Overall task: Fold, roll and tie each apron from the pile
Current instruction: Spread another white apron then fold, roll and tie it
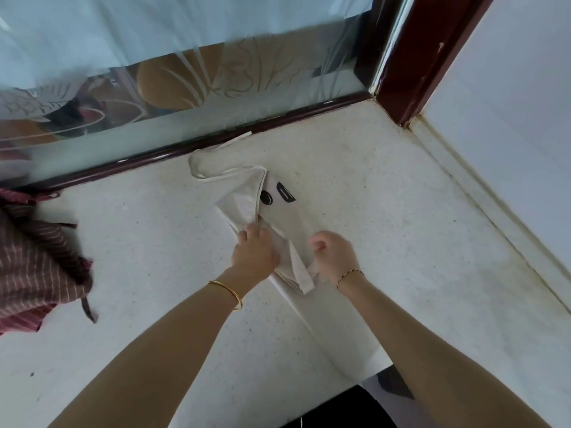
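Both forearms reach forward over the pale speckled tabletop (386, 193), meeting at a folded cream apron (247, 200) that lies near the middle, a little toward the far side. The left hand (255, 253) sits knuckles-up on the near end of the fold, its fingers curled into the cloth so the grip holds the apron's edge. A plain gold bangle (227, 293) rings that wrist. The right hand (332, 254) hovers just to the right, fist closed, its grip pinching a flat cream strap (301, 270) that loops round under the apron's near end. A thin gold chain (350, 274) circles the right wrist. Black printed shapes (278, 194) show on the apron's far part, and another long strap (213, 156) trails away toward the dark wooden window frame (139, 160). At the left edge lies a heap of maroon striped aprons (34, 264), well apart from the hands.
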Available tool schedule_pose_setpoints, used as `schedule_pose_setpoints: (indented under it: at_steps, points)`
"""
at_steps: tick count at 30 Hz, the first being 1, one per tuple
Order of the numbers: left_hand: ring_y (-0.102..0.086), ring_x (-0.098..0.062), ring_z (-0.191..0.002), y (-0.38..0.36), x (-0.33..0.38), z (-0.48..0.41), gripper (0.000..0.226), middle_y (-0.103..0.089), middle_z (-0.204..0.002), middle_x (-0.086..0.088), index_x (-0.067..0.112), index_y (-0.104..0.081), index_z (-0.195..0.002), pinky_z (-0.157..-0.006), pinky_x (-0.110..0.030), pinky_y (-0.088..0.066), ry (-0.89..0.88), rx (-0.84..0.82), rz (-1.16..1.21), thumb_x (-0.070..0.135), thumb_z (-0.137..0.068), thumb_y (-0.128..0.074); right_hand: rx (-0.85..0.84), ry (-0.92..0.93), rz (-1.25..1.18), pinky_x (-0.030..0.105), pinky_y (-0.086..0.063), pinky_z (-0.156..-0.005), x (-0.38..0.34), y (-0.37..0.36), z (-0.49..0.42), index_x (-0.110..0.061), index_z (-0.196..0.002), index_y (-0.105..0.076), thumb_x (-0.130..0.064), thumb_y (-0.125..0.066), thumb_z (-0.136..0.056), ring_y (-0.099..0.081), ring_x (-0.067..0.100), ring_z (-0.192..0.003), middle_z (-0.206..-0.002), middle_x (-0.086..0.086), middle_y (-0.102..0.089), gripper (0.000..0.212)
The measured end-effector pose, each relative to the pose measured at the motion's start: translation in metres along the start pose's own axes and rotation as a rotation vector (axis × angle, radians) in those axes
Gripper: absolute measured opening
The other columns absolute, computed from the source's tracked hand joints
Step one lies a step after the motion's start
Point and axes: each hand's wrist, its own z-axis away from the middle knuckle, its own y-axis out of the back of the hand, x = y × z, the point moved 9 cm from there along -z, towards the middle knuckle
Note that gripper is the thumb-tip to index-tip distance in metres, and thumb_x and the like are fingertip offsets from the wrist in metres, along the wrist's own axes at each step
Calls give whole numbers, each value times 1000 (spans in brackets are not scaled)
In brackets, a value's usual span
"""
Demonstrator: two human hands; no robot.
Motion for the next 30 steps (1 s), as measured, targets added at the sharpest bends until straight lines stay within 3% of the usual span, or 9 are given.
schedule_pose_setpoints:
  at_steps: [3,7,10,13,15,17,21,25,30]
  points:
    - [-17,-38,-138,-4,11,-3,66,-11,-152,-18,4,-17,-145,-112,-42,-26,-94,-24,69,22,-94,-55,130,6,242,30,-47,-80,19,29,3,-22,-119,-58,-10,-50,-92,-45,22,-108,-119,3,-49,30]
    - [-5,-34,-144,3,24,-7,68,-1,-155,-20,2,-3,-149,-116,-36,-13,-173,38,-23,7,-97,-46,-19,118,224,31,-46,-92,37,6,5,-15,-122,-57,-12,-57,-90,-50,25,-107,-122,5,-45,32]
    - [-23,-39,-138,18,19,-6,62,-19,-151,-22,1,-22,-146,-108,-42,-34,-147,188,-27,0,-91,-52,-109,201,252,31,-43,-98,34,-11,7,-13,-130,-52,-12,-57,-91,-51,27,-110,-125,7,-44,40]
    - [-57,-38,-90,24,34,26,35,-55,-109,-22,-3,-56,-108,-72,-43,-56,-292,420,-33,-8,-74,-66,-30,264,352,32,-45,-93,28,-2,14,-22,-139,-42,-7,-52,-90,-45,25,-113,-127,4,-46,52]
    - [-59,-34,-79,11,59,61,13,-57,-98,-18,1,-60,-94,-62,-41,-55,-519,362,49,7,-84,-54,57,347,380,32,-48,-87,22,12,24,-19,-134,-48,-2,-52,-87,-44,24,-112,-125,3,-48,50]
    - [-59,-30,-80,-15,81,88,27,-57,-101,-13,5,-58,-94,-61,-36,-51,-650,136,69,25,-89,-42,67,431,378,34,-50,-80,21,17,39,-12,-122,-55,3,-53,-84,-46,24,-106,-120,5,-49,42]
    - [-50,-22,-98,-78,95,117,45,-47,-113,-3,12,-50,-112,-79,-31,-43,-619,-362,-119,46,-85,-61,-89,525,409,29,-47,-74,39,3,63,-9,-110,-58,1,-51,-87,-51,20,-93,-112,4,-51,26]
    - [-41,-22,-108,-94,104,129,72,-40,-122,-3,13,-44,-121,-86,-32,-39,-687,-251,-394,61,-72,-64,-255,574,508,27,-43,-89,60,-13,76,-11,-115,-62,-12,-47,-95,-44,19,-108,-118,1,-52,24]
    - [-39,-22,-109,-95,105,136,56,-40,-123,-5,12,-42,-119,-84,-34,-39,-668,-150,-357,49,-80,-59,-264,573,498,26,-39,-96,69,-12,78,-7,-103,-66,-24,-51,-94,-42,19,-114,-124,3,-51,24]
